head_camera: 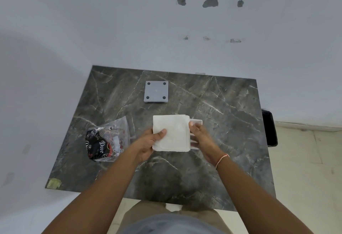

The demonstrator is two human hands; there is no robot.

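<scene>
The napkin stack (171, 131), pinched by the fingers (161, 133) of the left hand (148, 144), is best kept flat and squared while the holder (196, 122), gripped in the right hand (201, 139), is steadied.

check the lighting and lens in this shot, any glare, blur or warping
head view: soft, even light, with only a faint shadow on the table towards its near edge; head view: small glints on the plastic wrapper; head view: the napkin stack is bright, its texture nearly washed out; head view: the wide angle bends the table's edges, and the whole frame is slightly soft

Folded white napkin stack (171, 132) over white holder (196, 122)
</scene>
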